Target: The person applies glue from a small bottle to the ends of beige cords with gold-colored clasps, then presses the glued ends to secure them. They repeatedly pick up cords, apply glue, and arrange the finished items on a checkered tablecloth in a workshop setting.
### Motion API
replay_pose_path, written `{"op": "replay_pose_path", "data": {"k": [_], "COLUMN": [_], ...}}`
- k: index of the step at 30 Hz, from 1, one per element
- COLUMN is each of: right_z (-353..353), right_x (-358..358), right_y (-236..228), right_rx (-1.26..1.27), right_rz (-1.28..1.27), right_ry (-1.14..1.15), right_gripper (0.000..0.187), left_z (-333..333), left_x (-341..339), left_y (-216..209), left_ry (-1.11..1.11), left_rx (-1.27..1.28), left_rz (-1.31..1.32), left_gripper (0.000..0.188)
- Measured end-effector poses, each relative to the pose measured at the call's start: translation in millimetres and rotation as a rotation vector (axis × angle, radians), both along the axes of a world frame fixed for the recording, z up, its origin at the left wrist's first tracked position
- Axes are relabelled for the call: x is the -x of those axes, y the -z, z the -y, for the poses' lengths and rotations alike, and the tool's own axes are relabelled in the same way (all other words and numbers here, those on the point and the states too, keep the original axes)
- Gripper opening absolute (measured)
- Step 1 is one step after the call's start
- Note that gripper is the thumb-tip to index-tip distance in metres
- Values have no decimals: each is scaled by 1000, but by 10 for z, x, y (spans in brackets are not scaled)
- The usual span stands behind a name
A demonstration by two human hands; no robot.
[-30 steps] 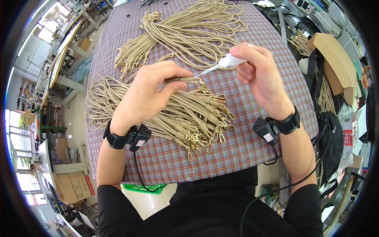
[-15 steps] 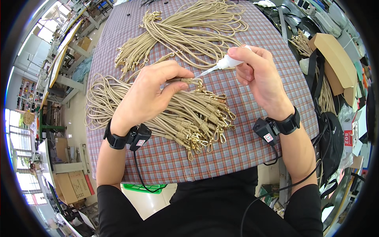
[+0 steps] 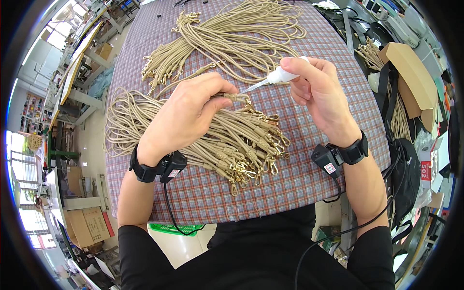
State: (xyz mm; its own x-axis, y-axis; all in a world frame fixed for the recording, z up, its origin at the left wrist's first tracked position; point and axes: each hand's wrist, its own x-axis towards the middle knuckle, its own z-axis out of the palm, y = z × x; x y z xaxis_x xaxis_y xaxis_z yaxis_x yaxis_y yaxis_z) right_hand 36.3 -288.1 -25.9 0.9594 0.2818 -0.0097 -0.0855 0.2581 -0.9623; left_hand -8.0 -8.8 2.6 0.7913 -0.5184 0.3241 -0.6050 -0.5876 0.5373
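Between thumb and fingers, my left hand (image 3: 186, 108) pinches a beige cord near its wrapped end (image 3: 234, 97), where the cord loops. My right hand (image 3: 319, 94) is closed round a small white glue bottle (image 3: 282, 75) with a long, thin clear nozzle, tilted down to the left. Its tip is at the wrapped cord end, close to my left fingertips; whether it touches I cannot tell. Below my left hand lies a bundle of beige cords (image 3: 137, 123), their brass snap hooks (image 3: 258, 179) gathered toward the right.
Another pile of beige cords (image 3: 232, 34) lies at the far side of the plaid-covered table (image 3: 290, 203). On the right stand an open cardboard box (image 3: 411, 72) and a black bag (image 3: 406, 164). Black cables hang from both wrist straps. A green basket (image 3: 174, 228) sits below the table edge.
Almost nothing differs. The view has shifted slightly; the glue bottle's nozzle stays at the cord end, and both hands keep their grip.
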Motion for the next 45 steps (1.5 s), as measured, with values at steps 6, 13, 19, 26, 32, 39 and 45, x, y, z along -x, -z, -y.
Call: {"op": "replay_pose_path", "data": {"k": [6,13,19,26,32,39,45], "right_z": [-13,-17,-14,-22,18,74,209], "right_x": [1,-1,1,9,-17,-64,-118], "right_y": [0,10,7,-2,48,-35,-90], "right_rx": [2,-14,-15,-6,-25,-218,-289], "right_rz": [4,7,11,0,-11,-73,-70], "right_ry": [12,2,-5,4,-6,108,147], "right_gripper": [27,28,28,28,29,25,33], "left_z": [8,17,26,12,25,19,304], "left_x": [2,12,20,18,11,60,290], "left_y": [0,14,-1,16,12,10,-1], "left_ry": [11,3,-4,8,24,90,257], "left_rx": [-24,-15,-19,-29,-51,-65,-53], "left_rz": [24,15,5,6,26,28,-30], "left_gripper": [19,18,18,18,18,20,38]}}
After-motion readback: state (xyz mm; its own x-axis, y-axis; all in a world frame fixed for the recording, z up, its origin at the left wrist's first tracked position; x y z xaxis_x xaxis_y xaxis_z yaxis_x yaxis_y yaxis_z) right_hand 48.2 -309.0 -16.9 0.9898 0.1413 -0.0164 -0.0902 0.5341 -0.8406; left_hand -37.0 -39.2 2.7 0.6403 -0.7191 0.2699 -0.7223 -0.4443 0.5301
